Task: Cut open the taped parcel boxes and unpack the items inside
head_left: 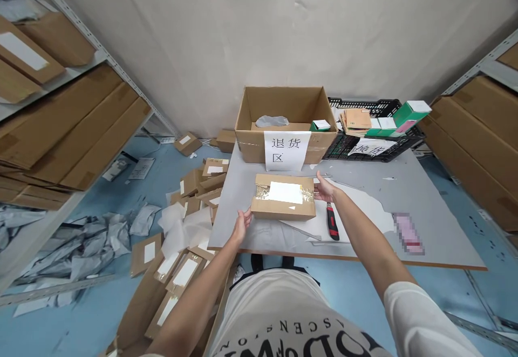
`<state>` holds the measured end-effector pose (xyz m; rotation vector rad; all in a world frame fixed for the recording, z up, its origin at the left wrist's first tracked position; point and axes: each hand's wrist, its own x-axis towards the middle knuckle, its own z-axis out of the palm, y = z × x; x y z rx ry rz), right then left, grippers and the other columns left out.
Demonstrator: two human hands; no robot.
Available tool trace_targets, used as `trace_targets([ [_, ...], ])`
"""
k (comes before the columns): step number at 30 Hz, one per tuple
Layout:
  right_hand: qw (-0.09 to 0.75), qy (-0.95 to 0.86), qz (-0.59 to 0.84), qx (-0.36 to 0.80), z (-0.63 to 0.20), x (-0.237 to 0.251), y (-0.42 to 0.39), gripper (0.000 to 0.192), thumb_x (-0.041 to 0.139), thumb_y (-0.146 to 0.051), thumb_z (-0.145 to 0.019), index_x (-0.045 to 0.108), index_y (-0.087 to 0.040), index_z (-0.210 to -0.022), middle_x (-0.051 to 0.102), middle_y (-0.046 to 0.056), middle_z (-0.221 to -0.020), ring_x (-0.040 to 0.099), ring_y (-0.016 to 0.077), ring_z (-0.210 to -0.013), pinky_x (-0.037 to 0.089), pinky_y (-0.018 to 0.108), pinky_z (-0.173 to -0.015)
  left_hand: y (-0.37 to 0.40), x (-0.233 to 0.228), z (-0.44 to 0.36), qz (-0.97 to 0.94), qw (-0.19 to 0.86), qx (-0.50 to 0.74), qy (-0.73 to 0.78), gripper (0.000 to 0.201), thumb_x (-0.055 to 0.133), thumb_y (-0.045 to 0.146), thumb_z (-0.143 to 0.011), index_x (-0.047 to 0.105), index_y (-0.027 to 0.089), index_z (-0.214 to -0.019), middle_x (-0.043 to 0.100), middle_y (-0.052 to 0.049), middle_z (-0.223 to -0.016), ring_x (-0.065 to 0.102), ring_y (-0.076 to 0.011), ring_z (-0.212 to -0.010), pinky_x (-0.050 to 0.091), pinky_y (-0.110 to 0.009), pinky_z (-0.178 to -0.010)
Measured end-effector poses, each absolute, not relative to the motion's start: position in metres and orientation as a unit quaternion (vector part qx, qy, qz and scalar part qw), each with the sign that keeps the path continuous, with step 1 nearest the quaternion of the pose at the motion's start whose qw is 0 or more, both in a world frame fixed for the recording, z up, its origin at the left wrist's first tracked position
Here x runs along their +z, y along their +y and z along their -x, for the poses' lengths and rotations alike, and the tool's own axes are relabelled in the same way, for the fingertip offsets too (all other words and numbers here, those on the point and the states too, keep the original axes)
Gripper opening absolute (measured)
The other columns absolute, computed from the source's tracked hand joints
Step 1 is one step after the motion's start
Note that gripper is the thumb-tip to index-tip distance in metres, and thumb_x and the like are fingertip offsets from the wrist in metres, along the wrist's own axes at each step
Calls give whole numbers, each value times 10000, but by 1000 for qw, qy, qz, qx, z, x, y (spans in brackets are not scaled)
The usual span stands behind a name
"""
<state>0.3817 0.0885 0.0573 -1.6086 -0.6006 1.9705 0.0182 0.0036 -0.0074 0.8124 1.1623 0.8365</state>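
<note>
Cardboard parcel (283, 197) with a white label taped on top lies flat at the centre of the frame, on the grey table (404, 200). We press our left hand (242, 223) against its lower left corner and our right hand (324, 188) against its right end, fingers spread and gripping the parcel between them. Just right of it, under our right forearm, lies a red and black cutter (332, 222). Above, an open carton (283, 122) bears a paper sign; a black crate (376, 130) stands to its right. Flat parcels (178, 270) litter the floor at lower left
</note>
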Motion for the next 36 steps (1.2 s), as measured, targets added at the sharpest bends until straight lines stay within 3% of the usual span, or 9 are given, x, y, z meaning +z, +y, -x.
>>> trace_targets([
  [5,274,-240,588,722,-384,49,82,792,188,-711,-860,594,-116,-1187,675,155,-1083,675,181,-865,573,214,-700,9,-20,-10,-384,682,373,499,805,142,721,-860,470,192,-1370,404,-87,-1434,290,-255,-1380,160,-427,-1152],
  [9,315,-236,575,717,-391,40,70,772,213,-700,-865,542,-126,-1263,613,157,-1234,639,192,-1039,543,252,-851,6,-25,-6,-397,673,394,484,834,248,771,-809,520,182,-1333,428,-91,-1421,308,-278,-1372,184,-428,-1152],
  [12,399,-215,582,675,-391,24,53,760,235,-689,-869,447,-149,-1359,455,152,-1416,518,205,-1231,456,323,-997,11,-28,-4,-398,671,421,464,862,314,792,-774,553,153,-1301,429,-99,-1420,298,-284,-1377,195,-407,-1156],
  [16,507,-237,608,564,-372,-12,9,709,262,-683,-869,362,-254,-1424,279,45,-1528,254,170,-1403,243,377,-1137,29,-35,-7,-344,698,424,463,916,273,810,-767,521,128,-1325,429,-116,-1420,293,-296,-1378,212,-435,-1147],
  [19,490,-254,612,566,-347,-38,-30,729,291,-728,-829,358,-308,-1422,349,11,-1497,266,178,-1399,235,424,-1138,40,-43,-16,-323,709,415,470,892,203,797,-793,512,159,-1335,465,-95,-1400,300,-278,-1377,185,-433,-1154],
  [26,467,-239,625,578,-311,-50,-58,818,29,-747,-818,358,-298,-1416,433,32,-1445,267,154,-1397,249,413,-1131,40,-50,-33,-303,699,380,525,870,13,716,-851,555,201,-1295,543,-60,-1342,361,-241,-1351,186,-413,-1152],
  [30,462,-250,624,579,-314,-42,-53,795,38,-732,-833,400,-300,-1394,485,29,-1403,254,145,-1402,227,397,-1140,39,-47,-33,-306,708,366,521,854,48,728,-848,583,207,-1262,581,-69,-1300,392,-247,-1332,191,-412,-1150],
  [36,431,-298,631,572,-324,-16,-44,860,81,-774,-806,402,-248,-1406,393,47,-1473,263,164,-1400,206,382,-1141,40,-31,-22,-346,705,393,479,897,165,803,-793,612,153,-1220,598,-123,-1268,377,-283,-1338,226,-430,-1133],
])
